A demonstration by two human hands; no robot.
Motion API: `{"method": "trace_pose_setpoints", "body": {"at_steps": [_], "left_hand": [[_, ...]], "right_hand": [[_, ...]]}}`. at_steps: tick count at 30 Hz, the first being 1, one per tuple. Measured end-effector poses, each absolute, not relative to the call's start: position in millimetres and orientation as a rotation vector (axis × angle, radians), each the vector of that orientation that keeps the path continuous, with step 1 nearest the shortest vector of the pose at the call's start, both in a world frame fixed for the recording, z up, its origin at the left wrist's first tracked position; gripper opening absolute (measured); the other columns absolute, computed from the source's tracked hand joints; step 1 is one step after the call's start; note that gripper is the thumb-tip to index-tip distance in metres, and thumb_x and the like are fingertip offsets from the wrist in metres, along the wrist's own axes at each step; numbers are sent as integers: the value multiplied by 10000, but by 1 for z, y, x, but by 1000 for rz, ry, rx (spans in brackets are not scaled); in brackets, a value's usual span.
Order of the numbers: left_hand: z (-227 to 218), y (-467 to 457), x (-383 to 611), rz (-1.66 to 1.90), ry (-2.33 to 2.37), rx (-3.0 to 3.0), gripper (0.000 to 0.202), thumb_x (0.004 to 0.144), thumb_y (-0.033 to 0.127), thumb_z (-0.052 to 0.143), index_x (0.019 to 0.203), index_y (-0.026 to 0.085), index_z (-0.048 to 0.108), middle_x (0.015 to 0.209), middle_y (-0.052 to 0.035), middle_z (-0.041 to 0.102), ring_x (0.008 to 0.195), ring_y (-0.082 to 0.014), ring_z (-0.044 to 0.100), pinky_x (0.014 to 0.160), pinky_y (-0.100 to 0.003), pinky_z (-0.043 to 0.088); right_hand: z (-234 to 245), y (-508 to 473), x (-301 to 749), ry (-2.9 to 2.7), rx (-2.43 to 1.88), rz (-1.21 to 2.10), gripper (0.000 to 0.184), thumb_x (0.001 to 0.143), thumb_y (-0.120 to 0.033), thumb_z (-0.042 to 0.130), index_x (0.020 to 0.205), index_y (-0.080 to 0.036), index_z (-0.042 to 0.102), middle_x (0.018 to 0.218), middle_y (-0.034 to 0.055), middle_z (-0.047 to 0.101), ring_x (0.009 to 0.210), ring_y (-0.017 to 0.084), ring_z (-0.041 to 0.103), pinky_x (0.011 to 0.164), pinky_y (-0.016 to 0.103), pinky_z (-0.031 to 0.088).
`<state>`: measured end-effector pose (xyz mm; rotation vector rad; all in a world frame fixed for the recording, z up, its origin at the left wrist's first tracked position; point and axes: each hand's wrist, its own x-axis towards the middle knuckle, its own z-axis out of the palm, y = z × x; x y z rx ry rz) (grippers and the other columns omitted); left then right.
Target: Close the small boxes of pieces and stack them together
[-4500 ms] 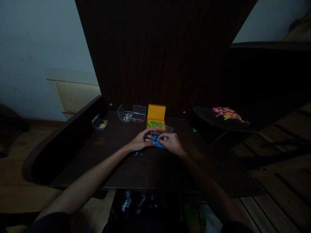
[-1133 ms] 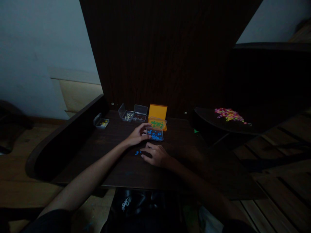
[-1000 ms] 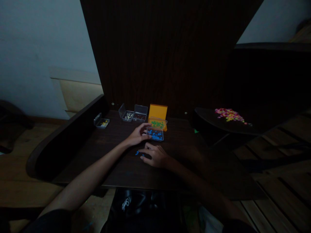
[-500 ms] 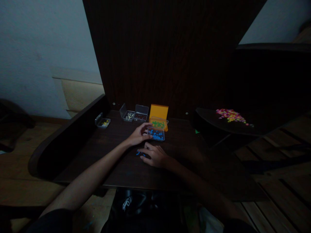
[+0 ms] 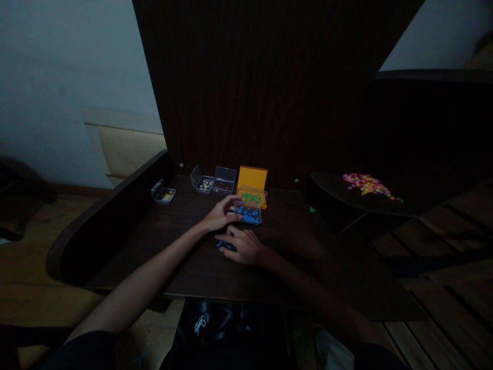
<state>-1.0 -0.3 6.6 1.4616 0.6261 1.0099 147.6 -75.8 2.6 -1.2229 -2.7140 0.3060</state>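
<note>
Loose blue pieces (image 5: 219,244) lie just beside the right hand (image 5: 246,246).

Blue pieces (image 5: 248,217) colour a clear box (image 5: 254,222); green pieces (image 5: 251,198), an orange case (image 5: 252,177). Near the dark brown worktop (image 5: 192,272)'s left edge, another transparent container (image 5: 158,189) shows yellow and white.

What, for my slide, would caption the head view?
Left hand at a clear box of blue pieces, right hand at loose blue pieces.
</note>
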Motion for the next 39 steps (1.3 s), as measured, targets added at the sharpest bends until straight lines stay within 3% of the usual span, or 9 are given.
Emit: {"method": "trace_pose_setpoints", "body": {"at_steps": [12, 22, 39], "left_hand": [[8, 0, 0, 1003, 610, 1442, 620, 645, 148, 775, 1222, 173, 549, 1158, -80, 619, 894, -147, 618, 749, -263, 539], [10, -2, 0, 1007, 602, 1426, 628, 642, 146, 785, 1226, 177, 558, 1188, -88, 607, 898, -152, 614, 783, -299, 534], [9, -2, 0, 1012, 611, 1433, 611, 648, 154, 785, 1217, 179, 564, 1186, -85, 604, 884, -142, 611, 760, -275, 538]], "right_hand": [[3, -70, 148, -2654, -1241, 383, 491, 903, -480, 609, 1356, -291, 577, 1125, 59, 599, 911, 209, 621, 803, 353, 503], [-20, -68, 156, -2555, -816, 254, 248, 897, -336, 634, 1092, -227, 743, 928, 41, 599, 720, 119, 573, 666, 244, 494], [-19, -71, 158, -2559, -839, 100, 340, 892, -408, 621, 1166, -231, 715, 928, 55, 565, 738, 140, 544, 599, 248, 450]]}}
